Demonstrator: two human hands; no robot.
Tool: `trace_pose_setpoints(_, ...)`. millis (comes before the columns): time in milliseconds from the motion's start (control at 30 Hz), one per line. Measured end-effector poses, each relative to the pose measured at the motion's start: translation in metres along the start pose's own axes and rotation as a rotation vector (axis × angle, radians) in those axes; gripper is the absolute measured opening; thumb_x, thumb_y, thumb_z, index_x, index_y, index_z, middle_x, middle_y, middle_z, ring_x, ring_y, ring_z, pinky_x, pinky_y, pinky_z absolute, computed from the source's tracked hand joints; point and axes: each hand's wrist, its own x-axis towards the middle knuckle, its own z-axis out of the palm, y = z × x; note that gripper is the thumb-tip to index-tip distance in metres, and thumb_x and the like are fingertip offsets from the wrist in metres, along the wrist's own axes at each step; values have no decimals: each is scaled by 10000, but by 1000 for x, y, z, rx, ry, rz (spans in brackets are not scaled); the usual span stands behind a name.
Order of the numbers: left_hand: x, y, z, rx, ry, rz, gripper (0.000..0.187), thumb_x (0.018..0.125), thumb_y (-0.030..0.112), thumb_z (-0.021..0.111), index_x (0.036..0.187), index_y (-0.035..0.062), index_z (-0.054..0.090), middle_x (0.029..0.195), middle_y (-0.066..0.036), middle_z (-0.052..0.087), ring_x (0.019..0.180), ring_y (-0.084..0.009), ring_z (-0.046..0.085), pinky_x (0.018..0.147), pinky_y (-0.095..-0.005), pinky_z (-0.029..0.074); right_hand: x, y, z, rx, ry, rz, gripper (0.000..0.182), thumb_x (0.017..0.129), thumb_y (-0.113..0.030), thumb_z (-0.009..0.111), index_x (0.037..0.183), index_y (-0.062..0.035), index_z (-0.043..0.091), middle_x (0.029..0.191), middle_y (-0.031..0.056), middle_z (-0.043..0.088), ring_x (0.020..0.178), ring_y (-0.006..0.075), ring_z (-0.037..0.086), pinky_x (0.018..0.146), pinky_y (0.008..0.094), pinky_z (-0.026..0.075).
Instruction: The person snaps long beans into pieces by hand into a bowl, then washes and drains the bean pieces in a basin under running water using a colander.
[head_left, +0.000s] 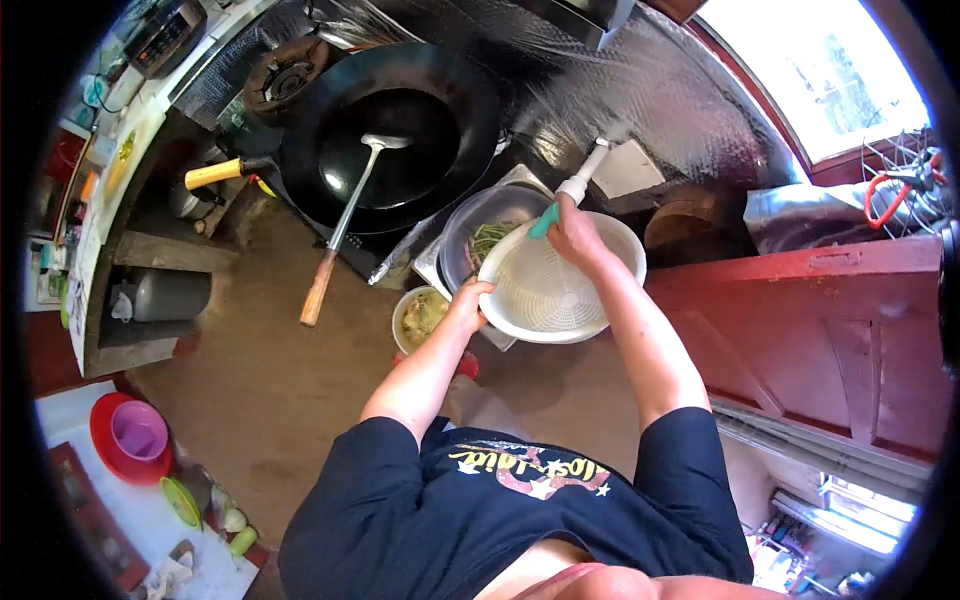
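A white plastic colander (545, 290) is held tilted in front of me, and my left hand (470, 305) is closed on its left rim. My right hand (575, 235) is over the colander's far side, fingers wrapped round the spout of a white tap (595, 165); a teal end piece (545, 221) sticks out beside the fingers. Just behind the colander sits a greyish translucent basin (465, 220) with cut green vegetables (490, 238) in it, partly covered by the colander. Close to my left hand stands a white bowl (400, 330) with yellowish food.
To the left, a large black wok (300, 170) rests on the stove, with a wooden-handled spatula (345, 220) lying across it. A red door (800, 350) stands at the right. Red and pink basins (108, 465) sit on a white surface at lower left.
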Motion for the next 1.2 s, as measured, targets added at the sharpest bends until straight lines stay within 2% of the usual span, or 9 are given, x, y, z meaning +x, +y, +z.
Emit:
trace_pose_setpoints(200, 55, 11, 0, -8, -62, 169, 434, 702, -67, 460, 1120, 52, 461, 1028, -129, 555, 954, -267, 542, 843, -389, 451, 1, 5, 2, 20, -34, 19, 441, 739, -74, 505, 1135, 3, 329, 783, 266, 548, 749, 424, 546, 637, 479, 416)
trace_pose_setpoints(400, 33, 54, 6, 341, 72, 274, 346, 704, -21, 498, 1037, 72, 488, 921, -89, 575, 819, -207, 577, 656, -346, 516, 1, -1, 1, -29, -59, 53, 495, 728, -47, 491, 1184, 13, 306, 879, 275, 549, 816, 418, 546, 693, 472, 436)
trace_pose_setpoints(533, -11, 62, -1, 298, 86, 483, 289, 690, -57, 498, 966, 31, 493, 896, -76, 582, 779, -181, 584, 668, -299, 496, 0, -10, -3, 6, -71, 73, 434, 736, -42, 480, 1135, 32, 325, 856, 271, 545, 811, 419, 544, 689, 467, 431)
trace_pose_setpoints(767, -50, 61, -9, 335, 79, 499, 339, 697, -61, 497, 1030, 3, 487, 908, -89, 585, 791, -174, 577, 696, -285, 487, 3, -2, -2, -17, -98, 91, 452, 768, -83, 495, 1165, 41, 320, 913, 278, 544, 819, 424, 546, 704, 460, 432)
trace_pose_setpoints(867, -42, 57, -10, 364, 64, 523, 339, 693, -56, 502, 1027, 1, 492, 911, -81, 588, 797, -169, 576, 712, -284, 480, -6, -6, -14, 24, -121, 81, 522, 810, -177, 520, 1229, 34, 290, 927, 245, 561, 780, 354, 584, 664, 417, 463)
trace_pose_setpoints(933, -34, 59, -6, 395, 55, 527, 336, 689, -52, 508, 1021, 2, 498, 912, -75, 589, 800, -164, 575, 723, -280, 474, -18, 3, -15, 624, -107, 281, 620, 834, -291, 534, 1292, 7, 242, 922, 185, 574, 738, 246, 600, 602, 347, 480)
trace_pose_setpoints(1000, -26, 58, 5, 544, 120, 564, 310, 681, -42, 527, 987, 8, 518, 889, -56, 590, 788, -143, 568, 732, -261, 456, -34, 21, -8, 702, -93, 354, 657, 844, -360, 516, 1322, -16, 226, 903, 130, 572, 713, 163, 584, 559, 289, 474)
trace_pose_setpoints(1067, -6, 54, 4, 778, 171, 649, 259, 672, -34, 547, 926, 14, 530, 846, -38, 586, 755, -120, 557, 710, -240, 445, -48, 42, 5, 847, -136, 462, 603, 845, -383, 500, 1283, -15, 310, 886, 118, 569, 689, 160, 581, 542, 280, 471)
trace_pose_setpoints(1200, 3, 56, 23, 552, 62, 586, 241, 682, -36, 559, 911, 23, 514, 848, -40, 590, 753, -122, 558, 707, -252, 456, -69, 66, 33, 757, -96, 694, 403, 841, -364, 499, 1003, 5, 487, 780, 82, 577, 614, 139, 567, 452, 277, 452)
